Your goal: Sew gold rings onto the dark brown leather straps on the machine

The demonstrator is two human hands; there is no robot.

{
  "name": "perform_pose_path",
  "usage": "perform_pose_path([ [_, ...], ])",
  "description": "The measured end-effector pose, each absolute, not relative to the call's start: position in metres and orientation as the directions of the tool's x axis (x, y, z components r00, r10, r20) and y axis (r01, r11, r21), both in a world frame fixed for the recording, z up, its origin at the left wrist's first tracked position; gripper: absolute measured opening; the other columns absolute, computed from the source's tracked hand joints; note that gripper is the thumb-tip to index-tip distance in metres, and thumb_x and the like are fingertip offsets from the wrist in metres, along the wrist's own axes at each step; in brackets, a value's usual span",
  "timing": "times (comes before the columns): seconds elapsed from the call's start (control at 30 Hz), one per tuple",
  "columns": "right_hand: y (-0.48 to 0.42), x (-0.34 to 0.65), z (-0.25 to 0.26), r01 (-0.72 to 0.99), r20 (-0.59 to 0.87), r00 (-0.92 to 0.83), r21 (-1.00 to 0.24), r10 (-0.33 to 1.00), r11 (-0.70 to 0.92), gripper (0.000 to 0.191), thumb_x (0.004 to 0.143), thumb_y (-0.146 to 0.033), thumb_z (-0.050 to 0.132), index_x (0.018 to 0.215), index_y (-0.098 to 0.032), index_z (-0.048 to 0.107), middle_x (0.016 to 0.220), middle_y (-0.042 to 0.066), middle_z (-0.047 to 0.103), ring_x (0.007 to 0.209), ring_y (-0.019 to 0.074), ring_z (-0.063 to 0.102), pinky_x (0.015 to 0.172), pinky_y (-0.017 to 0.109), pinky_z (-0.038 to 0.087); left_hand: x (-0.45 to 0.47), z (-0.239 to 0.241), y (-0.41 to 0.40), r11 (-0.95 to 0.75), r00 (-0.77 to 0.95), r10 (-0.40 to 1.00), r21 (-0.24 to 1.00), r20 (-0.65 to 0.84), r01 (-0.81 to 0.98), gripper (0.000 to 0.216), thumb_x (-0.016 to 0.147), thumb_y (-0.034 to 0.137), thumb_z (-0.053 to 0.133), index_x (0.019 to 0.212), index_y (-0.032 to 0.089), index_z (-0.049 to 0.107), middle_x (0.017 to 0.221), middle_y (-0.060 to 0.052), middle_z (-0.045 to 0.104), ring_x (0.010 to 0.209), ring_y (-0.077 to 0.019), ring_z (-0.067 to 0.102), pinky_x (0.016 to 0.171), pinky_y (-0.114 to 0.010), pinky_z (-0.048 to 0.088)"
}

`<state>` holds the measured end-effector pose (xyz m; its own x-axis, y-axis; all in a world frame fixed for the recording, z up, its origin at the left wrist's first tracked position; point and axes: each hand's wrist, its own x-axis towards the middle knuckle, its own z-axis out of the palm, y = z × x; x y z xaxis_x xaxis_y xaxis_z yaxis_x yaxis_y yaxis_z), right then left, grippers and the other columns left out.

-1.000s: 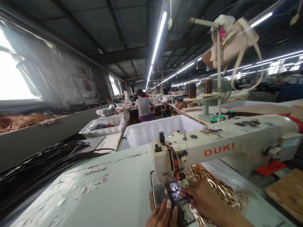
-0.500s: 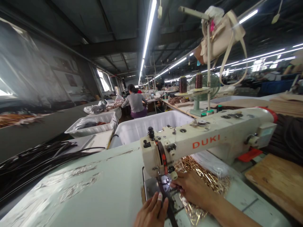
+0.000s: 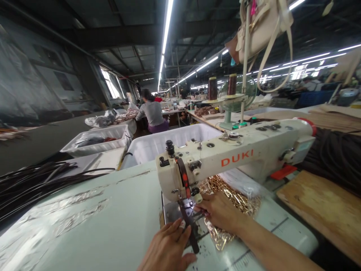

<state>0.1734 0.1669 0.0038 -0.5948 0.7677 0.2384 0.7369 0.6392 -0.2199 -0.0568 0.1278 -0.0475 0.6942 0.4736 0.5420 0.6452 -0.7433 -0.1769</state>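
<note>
A dark brown strap (image 3: 193, 241) lies under the presser-foot area of a cream sewing machine (image 3: 239, 158) marked DUKI. My left hand (image 3: 169, 244) rests by the strap with its fingers stretched out, their tips touching it in front of the needle; one finger wears a white wrap. On the other side of the needle, my right hand (image 3: 222, 212) has its fingers curled together close to the lit needle plate. Something dark shows at those fingertips, but I cannot make it out. Beside the right hand lies a clear bag of gold metal hardware (image 3: 239, 197).
A large white bin (image 3: 175, 137) stands behind the machine bed. Dark straps lie at the left (image 3: 34, 188) and right (image 3: 327, 162). A wooden board (image 3: 310, 199) sits at right. Thread cones (image 3: 212, 89) and a hanging beige bag (image 3: 262, 34) rise behind. Farther off, a person (image 3: 153, 113) sits.
My view has tilted down and turned slightly right. The strap's near end, which ran toward the bottom edge, now shows just past my left fingers. Both hands keep about the same places at the machine.
</note>
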Motion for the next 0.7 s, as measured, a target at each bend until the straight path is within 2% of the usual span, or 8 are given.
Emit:
perform_pose_path([
  [0.07, 0.167, 0.173, 0.004, 0.740, 0.234, -0.595, -0.213, 0.769, 0.637, 0.022, 0.079, -0.013, 0.055, 0.093, -0.025, 0.068, 0.087, -0.001, 0.068, 0.074, 0.0155, 0.062, 0.065, 0.025, 0.037, -0.057, -0.035, 0.129, -0.783, 0.707, 0.540, -0.035, 0.457, 0.621, 0.043, 0.094, 0.049, 0.035, 0.111, 0.019, 0.061, 0.100, -0.009, 0.071, 0.099, -0.0261, 0.065, 0.080, -0.037, 0.056],
  [0.17, 0.167, 0.174, 0.005, 0.737, 0.240, -0.599, -0.209, 0.764, 0.643, 0.021, 0.079, -0.013, 0.056, 0.092, -0.025, 0.067, 0.087, -0.001, 0.068, 0.074, 0.0151, 0.062, 0.064, 0.024, 0.036, -0.057, -0.015, 0.131, -0.751, 0.674, 0.656, 0.202, 0.338, 0.629, 0.027, 0.092, 0.039, 0.048, 0.103, 0.022, 0.066, 0.101, -0.006, 0.072, 0.101, -0.0255, 0.064, 0.086, -0.038, 0.053],
  [0.23, 0.167, 0.174, 0.005, 0.732, 0.250, -0.605, -0.199, 0.756, 0.651, 0.019, 0.079, -0.014, 0.057, 0.092, -0.024, 0.067, 0.088, -0.001, 0.068, 0.073, 0.0149, 0.062, 0.062, 0.025, 0.035, -0.058, -0.007, 0.134, -0.722, 0.656, 0.692, 0.286, 0.301, 0.630, 0.020, 0.091, 0.032, 0.052, 0.098, 0.022, 0.068, 0.100, -0.005, 0.072, 0.099, -0.0249, 0.065, 0.087, -0.037, 0.052],
  [0.37, 0.167, 0.174, 0.004, 0.733, 0.276, -0.605, -0.171, 0.746, 0.658, 0.010, 0.084, -0.020, 0.056, 0.086, -0.022, 0.066, 0.084, 0.000, 0.067, 0.069, 0.0142, 0.060, 0.059, 0.025, 0.032, -0.062, -0.005, 0.146, -0.709, 0.629, 0.705, 0.347, 0.328, 0.614, 0.018, 0.091, 0.028, 0.053, 0.094, 0.021, 0.069, 0.098, -0.005, 0.072, 0.100, -0.0232, 0.064, 0.088, -0.036, 0.051],
  [0.53, 0.169, 0.172, 0.001, 0.734, 0.306, -0.600, -0.157, 0.739, 0.661, 0.022, 0.092, -0.029, 0.048, 0.082, -0.020, 0.065, 0.080, 0.001, 0.066, 0.064, 0.0127, 0.058, 0.058, 0.027, 0.028, -0.069, -0.011, 0.164, -0.694, 0.575, 0.720, 0.398, 0.389, 0.600, 0.020, 0.091, 0.033, 0.052, 0.093, 0.023, 0.069, 0.097, -0.003, 0.071, 0.099, -0.0189, 0.063, 0.087, -0.029, 0.051],
  [0.7, 0.168, 0.172, 0.001, 0.734, 0.319, -0.600, -0.147, 0.734, 0.664, 0.024, 0.093, -0.030, 0.047, 0.081, -0.020, 0.065, 0.078, 0.000, 0.065, 0.062, 0.0118, 0.056, 0.055, 0.028, 0.026, -0.074, -0.019, 0.173, -0.614, 0.496, 0.789, 0.423, 0.363, 0.666, 0.020, 0.091, 0.037, 0.052, 0.092, 0.026, 0.068, 0.090, 0.002, 0.070, 0.086, -0.0153, 0.064, 0.079, -0.025, 0.052],
])
